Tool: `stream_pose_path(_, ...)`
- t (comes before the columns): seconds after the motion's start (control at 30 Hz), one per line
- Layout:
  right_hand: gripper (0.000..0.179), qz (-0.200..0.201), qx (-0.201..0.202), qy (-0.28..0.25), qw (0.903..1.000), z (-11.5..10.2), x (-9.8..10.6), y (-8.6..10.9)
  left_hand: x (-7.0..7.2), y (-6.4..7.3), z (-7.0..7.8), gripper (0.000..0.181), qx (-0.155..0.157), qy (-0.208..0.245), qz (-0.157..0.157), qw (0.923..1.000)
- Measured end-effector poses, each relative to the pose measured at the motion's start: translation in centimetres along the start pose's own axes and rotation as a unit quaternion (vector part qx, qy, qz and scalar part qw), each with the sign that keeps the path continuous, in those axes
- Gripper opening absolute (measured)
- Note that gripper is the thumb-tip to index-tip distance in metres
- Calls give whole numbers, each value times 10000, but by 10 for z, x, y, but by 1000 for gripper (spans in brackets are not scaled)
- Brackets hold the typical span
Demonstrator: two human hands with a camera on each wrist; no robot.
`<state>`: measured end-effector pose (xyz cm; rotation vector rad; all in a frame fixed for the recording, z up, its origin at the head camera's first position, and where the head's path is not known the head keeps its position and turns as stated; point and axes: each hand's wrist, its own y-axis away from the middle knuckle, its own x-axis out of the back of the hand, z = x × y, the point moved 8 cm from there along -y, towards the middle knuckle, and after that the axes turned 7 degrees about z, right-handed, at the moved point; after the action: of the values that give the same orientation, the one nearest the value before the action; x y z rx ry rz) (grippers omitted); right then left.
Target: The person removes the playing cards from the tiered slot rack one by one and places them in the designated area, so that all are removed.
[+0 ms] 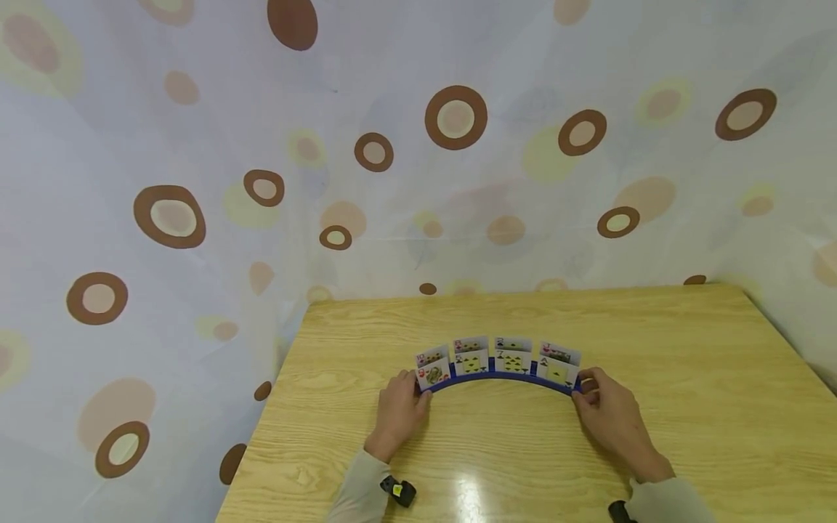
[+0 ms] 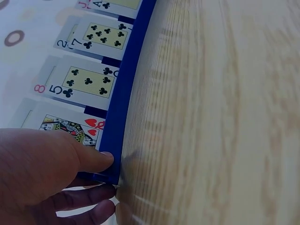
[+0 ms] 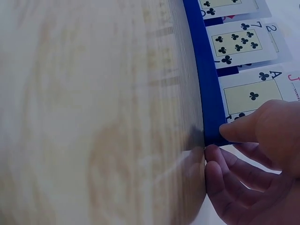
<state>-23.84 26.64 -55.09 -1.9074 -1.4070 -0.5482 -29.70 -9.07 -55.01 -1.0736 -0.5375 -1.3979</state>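
Observation:
A curved blue card holder (image 1: 503, 375) stands on the table with playing cards upright in two rows. My left hand (image 1: 400, 410) grips its left end, the thumb on the front edge and the fingers at the end, beside a red heart face card (image 1: 434, 375). At the other end my right hand (image 1: 611, 414) pinches the corner below the ace of clubs (image 3: 253, 96). Between them in the front row are club cards marked 5 (image 2: 88, 80) and 7 (image 3: 238, 42). Behind, the back-row cards (image 1: 471, 343) show mostly their top edges, with a red J at the right.
The wooden table (image 1: 497, 450) extends around the holder on all sides. Behind its far edge hangs a pale covering (image 1: 405, 196) with brown ring patterns. Dark devices (image 1: 399, 491) are strapped at both wrists, near the sleeves.

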Motion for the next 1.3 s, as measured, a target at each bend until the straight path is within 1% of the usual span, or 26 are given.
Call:
stream_pose_path(0.1,31,41,15,7,10000,0,0,1,0,0,0,30,-14,29,16,10000)
stream_pose_path(0.33,32,-19,-180,3,9998,0,3,1,0,-1,2,29,-41,196,-69,9998)
stream_pose_path(0.67,32,28,-159,-179,9997,-3,7,-3,2,-7,3,27,-124,287,31,9995)
stream_pose_path(0.87,32,90,-126,-170,9997,-5,10,-5,4,-10,4,26,-290,237,144,9992)
stream_pose_path(0.9,32,78,-149,-154,9997,-4,9,-5,4,-10,4,27,-317,229,155,9991)
stream_pose_path(1.07,35,-102,-299,-204,9993,0,5,-1,1,-6,2,28,-252,287,75,9992)
stream_pose_path(1.2,43,-362,-529,-441,9970,7,3,4,-2,-2,1,27,-223,234,9,9995)
stream_pose_path(1.3,43,-359,-638,-674,9950,10,5,8,-2,0,1,28,-227,176,-2,9996)
